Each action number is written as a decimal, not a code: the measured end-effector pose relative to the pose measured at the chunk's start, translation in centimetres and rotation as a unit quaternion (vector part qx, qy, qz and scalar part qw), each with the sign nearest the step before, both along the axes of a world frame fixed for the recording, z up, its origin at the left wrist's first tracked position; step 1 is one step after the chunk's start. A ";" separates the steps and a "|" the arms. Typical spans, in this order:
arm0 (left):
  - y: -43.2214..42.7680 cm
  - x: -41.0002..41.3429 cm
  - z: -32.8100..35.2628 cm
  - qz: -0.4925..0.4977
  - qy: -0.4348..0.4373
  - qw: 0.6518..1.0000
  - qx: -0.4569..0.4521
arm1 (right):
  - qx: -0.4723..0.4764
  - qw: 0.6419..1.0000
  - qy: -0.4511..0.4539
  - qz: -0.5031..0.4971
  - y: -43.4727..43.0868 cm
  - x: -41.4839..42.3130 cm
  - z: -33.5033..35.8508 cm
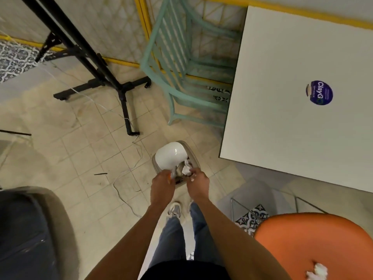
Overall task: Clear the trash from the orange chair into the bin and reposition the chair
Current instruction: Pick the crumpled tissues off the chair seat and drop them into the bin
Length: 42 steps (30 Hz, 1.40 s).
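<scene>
In the head view the task was, in my judgement, partly done: the bin (194, 158) stood on the floor with its white lid (171, 154) tipped up and crumpled paper (186, 168) already inside, but one white paper wad (316, 271) lay on the orange chair (312, 239), not yet cleared, and the chair was not yet repositioned. Both hands hung close together over the bin's opening. The right hand (198, 183) pinched what looked like a small white scrap (192, 180); the left hand (162, 185) was curled, but I could not tell around what. The wad on the chair was well apart from both hands, behind the right arm.
</scene>
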<state>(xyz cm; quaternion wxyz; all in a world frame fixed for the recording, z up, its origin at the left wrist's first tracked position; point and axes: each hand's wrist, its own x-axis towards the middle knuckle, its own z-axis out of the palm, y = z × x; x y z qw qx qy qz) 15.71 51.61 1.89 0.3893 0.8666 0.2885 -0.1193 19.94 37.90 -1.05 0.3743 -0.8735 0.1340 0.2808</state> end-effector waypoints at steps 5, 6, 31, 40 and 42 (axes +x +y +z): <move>0.5 -1.4 3.4 -0.138 -0.030 0.989 0.046 | -0.001 0.996 -0.063 -0.057 -2.2 -3.1 4.1; 0.4 -1.6 3.9 -0.163 -0.033 0.984 0.059 | -0.004 0.995 -0.073 -0.065 -2.7 -3.8 4.8; -32.8 -8.5 6.2 -0.562 -0.067 0.821 0.069 | -0.108 0.909 -0.082 -0.395 -34.9 -26.6 7.5; -49.3 -14.8 0.9 -0.669 -0.039 0.739 0.064 | -0.134 0.866 -0.020 -0.482 -49.0 -34.1 2.4; -52.0 -15.4 -0.5 -0.689 -0.030 0.721 0.070 | -0.128 0.852 -0.015 -0.507 -50.9 -35.1 1.0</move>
